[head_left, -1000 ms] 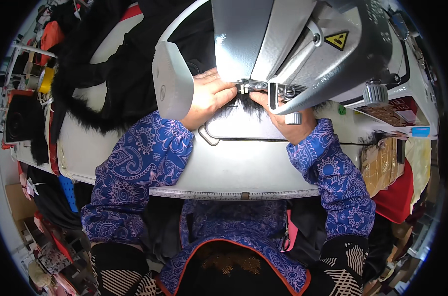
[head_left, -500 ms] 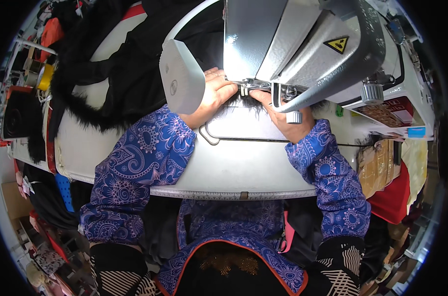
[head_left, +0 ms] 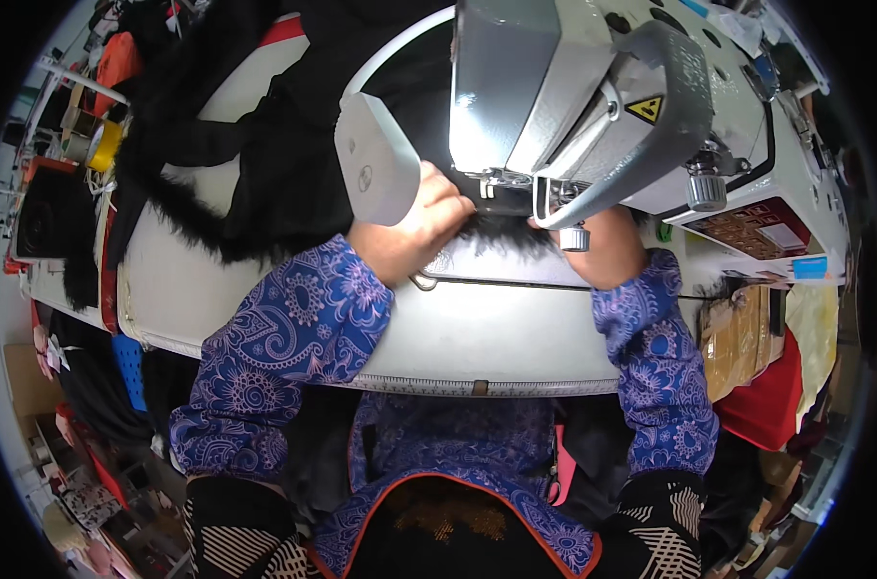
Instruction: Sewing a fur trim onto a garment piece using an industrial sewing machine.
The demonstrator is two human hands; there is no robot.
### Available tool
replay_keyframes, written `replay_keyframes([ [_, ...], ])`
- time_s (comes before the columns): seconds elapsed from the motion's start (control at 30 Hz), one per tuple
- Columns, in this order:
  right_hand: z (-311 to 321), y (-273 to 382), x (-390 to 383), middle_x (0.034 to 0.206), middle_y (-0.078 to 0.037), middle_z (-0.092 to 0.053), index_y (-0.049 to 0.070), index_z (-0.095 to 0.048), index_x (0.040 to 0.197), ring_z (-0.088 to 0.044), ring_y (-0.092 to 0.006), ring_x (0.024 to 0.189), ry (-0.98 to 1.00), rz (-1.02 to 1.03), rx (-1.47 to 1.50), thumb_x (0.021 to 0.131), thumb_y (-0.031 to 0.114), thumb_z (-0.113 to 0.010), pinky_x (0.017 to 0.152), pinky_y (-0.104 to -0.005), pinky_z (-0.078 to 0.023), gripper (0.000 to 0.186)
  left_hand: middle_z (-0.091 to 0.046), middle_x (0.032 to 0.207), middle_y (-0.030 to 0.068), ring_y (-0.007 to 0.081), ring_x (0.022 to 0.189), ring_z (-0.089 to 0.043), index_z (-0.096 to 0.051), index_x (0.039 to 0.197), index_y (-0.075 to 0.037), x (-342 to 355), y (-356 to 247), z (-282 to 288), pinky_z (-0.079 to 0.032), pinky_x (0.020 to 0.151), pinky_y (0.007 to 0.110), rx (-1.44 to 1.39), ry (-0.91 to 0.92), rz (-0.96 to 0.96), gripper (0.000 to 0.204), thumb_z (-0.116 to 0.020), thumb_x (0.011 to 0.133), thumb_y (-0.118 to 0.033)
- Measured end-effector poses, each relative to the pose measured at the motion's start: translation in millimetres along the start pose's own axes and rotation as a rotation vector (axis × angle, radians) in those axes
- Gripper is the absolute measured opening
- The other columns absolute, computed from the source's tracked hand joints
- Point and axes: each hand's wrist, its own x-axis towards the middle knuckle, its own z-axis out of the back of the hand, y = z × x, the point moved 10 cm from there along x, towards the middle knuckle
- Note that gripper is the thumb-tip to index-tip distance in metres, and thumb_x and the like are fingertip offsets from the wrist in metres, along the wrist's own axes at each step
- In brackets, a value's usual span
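A black fabric piece with a fur edge spreads over the left of the sewing table and runs under the sewing machine. My left hand, partly behind the pale lamp head, is closed on this fabric left of the presser foot, fingers bent. My right hand grips the same fabric on the other side; the machine's grey guard hides most of its fingers. Between my hands, a furry stretch of the edge lies over the metal plate. The needle cannot be made out.
A measuring tape runs along the table's front edge. At right are a brown taped package and red cloth. A yellow tape roll and a dark speaker-like box stand at left.
The view has shifted slightly. My hands have drawn nearer to me, away from the presser foot, with the fur edge. My left fingers have curled in, and my right hand has moved right, behind the guard.
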Motion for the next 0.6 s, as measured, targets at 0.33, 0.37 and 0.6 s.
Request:
replay_keyframes([
  [0.33, 13, 50, -15, 0.101, -0.009, -0.071, 0.009, -0.074, 0.094, -0.069, -0.0293, 0.091, -0.086, 0.363, -0.083, 0.071, 0.003, -0.075, 0.078, -0.0377, -0.055, 0.024, -0.065, 0.091, 0.0022, 0.0196, 0.09, -0.061, -0.073, 0.096, -0.009, -5, -26, -14, -0.049, 0.08, 0.034, -0.048, 0.084, -0.095, 0.027, -0.07, 0.069, -0.009],
  [0.37, 14, 57, -14, 0.101, -0.009, -0.071, 0.009, -0.075, 0.094, -0.069, -0.029, 0.09, -0.118, 0.401, -0.097, 0.072, 0.004, -0.075, 0.077, -0.0376, -0.056, 0.023, -0.065, 0.091, 0.0022, 0.0197, 0.09, -0.061, -0.073, 0.096, -0.009, -5, -26, -15, -0.049, 0.08, 0.033, -0.039, 0.091, -0.093, 0.027, -0.07, 0.069, -0.01],
  [0.6, 12, 67, -14, 0.098, -0.008, -0.07, 0.008, -0.074, 0.093, -0.069, -0.0267, 0.08, -0.152, 0.392, -0.223, 0.069, 0.005, -0.073, 0.065, -0.035, -0.056, 0.024, -0.064, 0.089, 0.0022, 0.0196, 0.087, -0.061, -0.073, 0.094, -0.01, -5, -19, -16, -0.051, 0.075, 0.033, -0.112, 0.057, -0.034, 0.023, -0.073, 0.071, -0.009],
])
